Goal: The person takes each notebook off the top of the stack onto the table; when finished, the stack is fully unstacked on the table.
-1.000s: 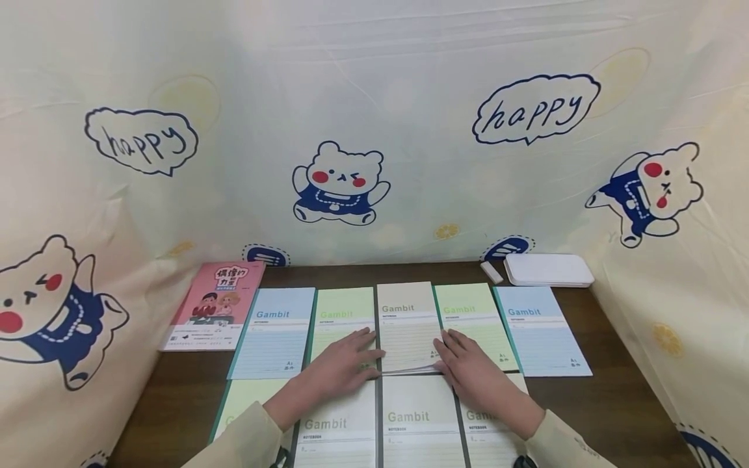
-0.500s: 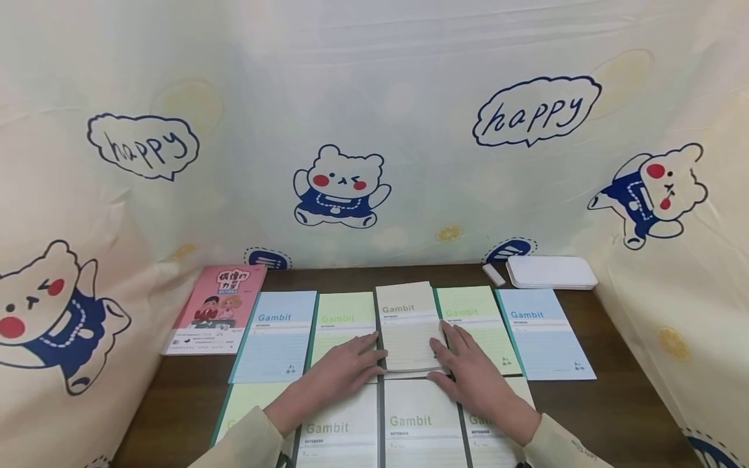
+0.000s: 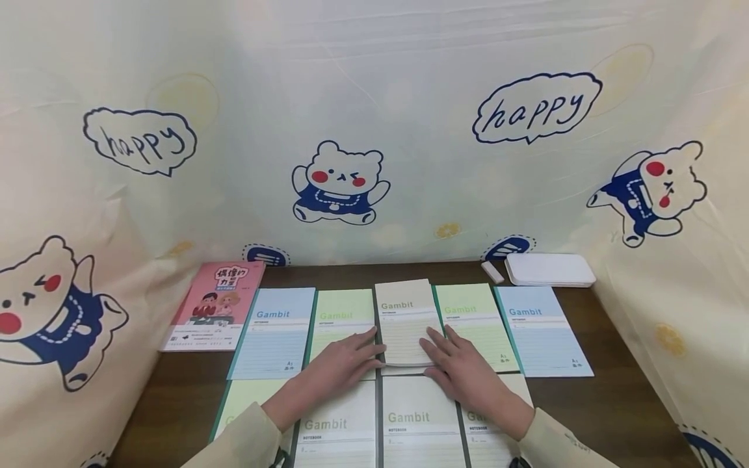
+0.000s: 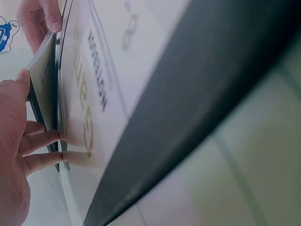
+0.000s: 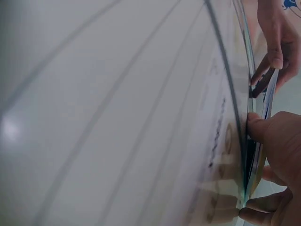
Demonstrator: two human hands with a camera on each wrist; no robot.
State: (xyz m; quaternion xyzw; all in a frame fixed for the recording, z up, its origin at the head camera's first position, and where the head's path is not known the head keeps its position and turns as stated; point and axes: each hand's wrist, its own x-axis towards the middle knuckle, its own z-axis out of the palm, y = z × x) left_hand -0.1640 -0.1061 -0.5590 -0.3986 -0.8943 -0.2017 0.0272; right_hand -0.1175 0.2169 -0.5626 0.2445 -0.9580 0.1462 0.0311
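Observation:
A beige-white Gambit notebook (image 3: 406,325) lies a little crooked at the centre of the back row, its near edge raised off what lies under it. Along its dark spine my left hand (image 3: 345,361) holds the left side, thumb near the front corner. From the right, my right hand (image 3: 465,370) grips the notebook, its fingers reaching over the right part of the cover. Both wrist views show the raised notebook edge-on, with the left hand (image 4: 16,136) and the right hand (image 5: 287,155) at its sides.
Green notebooks (image 3: 342,312) (image 3: 468,302) flank it, with blue notebooks (image 3: 275,338) (image 3: 544,331) outside them. White notebooks (image 3: 418,416) lie in the front row. A pink book (image 3: 219,299) is at back left; a white case (image 3: 549,270) and an eraser-like white block (image 3: 492,272) at back right.
The right hand has shifted left, further over the beige-white notebook. The notebook has turned slightly and moved a little to the left. The left hand stays almost in place.

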